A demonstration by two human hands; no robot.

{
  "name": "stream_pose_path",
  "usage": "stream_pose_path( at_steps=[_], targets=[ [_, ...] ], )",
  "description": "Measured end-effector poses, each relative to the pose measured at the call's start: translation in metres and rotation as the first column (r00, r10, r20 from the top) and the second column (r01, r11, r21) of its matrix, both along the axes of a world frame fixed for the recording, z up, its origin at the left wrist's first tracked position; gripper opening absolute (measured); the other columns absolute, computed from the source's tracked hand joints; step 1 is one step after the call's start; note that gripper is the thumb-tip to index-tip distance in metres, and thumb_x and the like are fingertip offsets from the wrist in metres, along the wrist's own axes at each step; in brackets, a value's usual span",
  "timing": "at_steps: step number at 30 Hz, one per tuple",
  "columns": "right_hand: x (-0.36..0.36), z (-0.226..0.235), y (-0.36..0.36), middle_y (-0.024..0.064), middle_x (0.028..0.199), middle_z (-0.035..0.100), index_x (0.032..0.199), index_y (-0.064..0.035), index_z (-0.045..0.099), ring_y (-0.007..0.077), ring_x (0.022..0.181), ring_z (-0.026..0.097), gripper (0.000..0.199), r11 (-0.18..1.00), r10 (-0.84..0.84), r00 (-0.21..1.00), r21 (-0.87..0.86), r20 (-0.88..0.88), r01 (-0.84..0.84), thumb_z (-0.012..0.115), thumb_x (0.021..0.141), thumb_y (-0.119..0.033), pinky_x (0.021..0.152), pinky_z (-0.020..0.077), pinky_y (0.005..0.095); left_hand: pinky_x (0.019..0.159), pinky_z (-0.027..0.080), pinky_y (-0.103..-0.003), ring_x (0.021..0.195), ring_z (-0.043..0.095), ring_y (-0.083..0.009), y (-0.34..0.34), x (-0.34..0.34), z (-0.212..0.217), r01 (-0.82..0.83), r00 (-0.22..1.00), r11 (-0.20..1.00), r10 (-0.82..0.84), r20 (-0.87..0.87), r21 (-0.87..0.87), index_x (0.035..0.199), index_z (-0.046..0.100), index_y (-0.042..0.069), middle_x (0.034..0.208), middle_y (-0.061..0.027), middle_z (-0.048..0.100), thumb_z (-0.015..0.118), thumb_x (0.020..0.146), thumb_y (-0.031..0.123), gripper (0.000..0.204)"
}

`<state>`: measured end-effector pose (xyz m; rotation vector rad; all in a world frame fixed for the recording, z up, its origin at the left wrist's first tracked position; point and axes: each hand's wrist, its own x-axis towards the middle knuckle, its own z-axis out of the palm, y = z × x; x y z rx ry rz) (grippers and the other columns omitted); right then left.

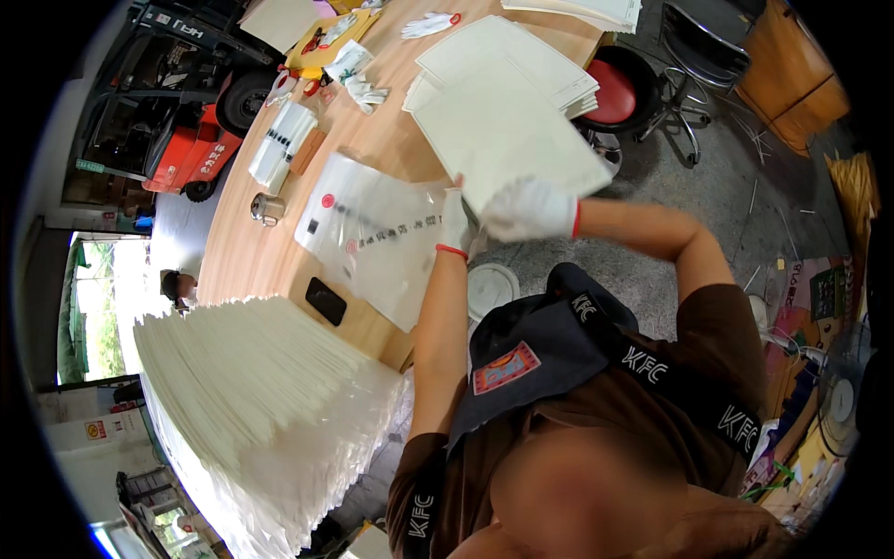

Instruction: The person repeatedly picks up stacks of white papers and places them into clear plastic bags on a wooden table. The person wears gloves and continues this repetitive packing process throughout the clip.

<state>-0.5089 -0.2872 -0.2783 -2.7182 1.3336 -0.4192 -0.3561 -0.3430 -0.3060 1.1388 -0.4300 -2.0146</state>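
Note:
My left hand [455, 222], in a white glove with a red cuff, is at the table's near edge, between a clear printed plastic bag [372, 238] and a large cream sheet [512, 130]. Its fingers look closed, but what they hold is hidden. Close beside it, my right hand [533, 211] in a matching glove is smeared by motion at the sheet's near edge. Whether it grips the sheet cannot be made out. The cream sheet lies slantwise over a stack of similar sheets [540, 56], its right corner reaching past the table edge.
A tall fanned pile of cream sheets [251, 382] in plastic stands at left. On the wooden table [237, 242] are a phone [326, 300], a metal mug [267, 209], wrapped bundles [283, 140] and spare gloves [431, 24]. A red stool [613, 91] stands beyond the right edge; a forklift [191, 149] is far left.

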Motion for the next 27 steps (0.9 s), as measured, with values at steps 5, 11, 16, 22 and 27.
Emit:
stream_pose_path(
  at_steps=[5, 11, 16, 22, 27],
  targets=[
    [-0.033, -0.024, 0.019, 0.0185, 0.108, 0.058, 0.108, -0.0076, 0.059, 0.0262, 0.112, 0.052, 0.037, 0.883, -0.468, 0.646, 0.285, 0.603, 0.374, 0.066, 0.080, -0.032, 0.095, 0.0409, 0.0362, 0.071, 0.055, -0.030, 0.083, 0.066, -0.0224, 0.006, 0.065, 0.006, 0.392, 0.904, 0.861, -0.295, 0.309, -0.324, 0.107, 0.058, -0.009, 0.097, -0.0167, 0.065, 0.048, 0.085, 0.009, 0.031],
    [-0.016, -0.082, -0.002, 0.0137, 0.124, 0.054, 0.125, -0.0025, 0.050, 0.0217, 0.114, 0.051, 0.056, 0.688, -0.639, 0.095, 0.623, 0.763, -0.372, 0.068, 0.081, -0.032, 0.094, 0.0400, 0.0310, 0.086, 0.047, -0.038, 0.098, 0.061, -0.0331, 0.039, 0.037, 0.023, 0.808, 0.240, 0.577, -0.137, 0.961, -0.119, 0.128, 0.047, -0.001, 0.108, -0.0192, 0.063, 0.059, 0.083, 0.024, 0.053],
    [0.012, -0.068, 0.006, 0.0175, 0.106, 0.059, 0.113, -0.0064, 0.057, 0.0308, 0.098, 0.058, 0.051, 0.697, -0.681, 0.555, 0.656, 0.478, 0.289, 0.057, 0.081, -0.046, 0.083, 0.0441, 0.0357, 0.094, 0.042, -0.040, 0.120, 0.047, -0.0366, 0.067, 0.004, 0.022, 0.879, 0.041, 0.475, -0.175, 0.984, 0.048, 0.145, 0.006, 0.004, 0.141, -0.0238, 0.032, 0.065, 0.077, 0.031, 0.094],
    [-0.020, 0.011, 0.020, 0.0147, 0.096, 0.058, 0.090, -0.0086, 0.057, 0.0354, 0.080, 0.059, 0.022, 0.963, -0.220, 0.907, 0.230, 0.359, 0.142, 0.055, 0.083, -0.029, 0.066, 0.0475, 0.0424, 0.064, 0.049, -0.024, 0.109, 0.053, -0.0186, 0.045, 0.117, 0.068, -0.053, 0.952, 0.851, 0.201, 0.232, -0.522, 0.143, 0.026, 0.007, 0.144, -0.0144, 0.033, 0.039, 0.094, 0.023, 0.053],
    [0.009, 0.044, 0.007, 0.0144, 0.111, 0.057, 0.095, -0.0117, 0.062, 0.0336, 0.078, 0.061, 0.019, 0.980, 0.196, 0.964, 0.056, -0.181, -0.189, 0.053, 0.082, -0.022, 0.065, 0.0513, 0.0385, 0.072, 0.048, -0.025, 0.092, 0.057, -0.0119, 0.068, 0.166, 0.125, -0.091, 0.924, 0.719, 0.319, 0.211, -0.689, 0.137, 0.037, 0.003, 0.133, -0.0114, 0.048, 0.037, 0.096, 0.022, 0.045]
  ],
)
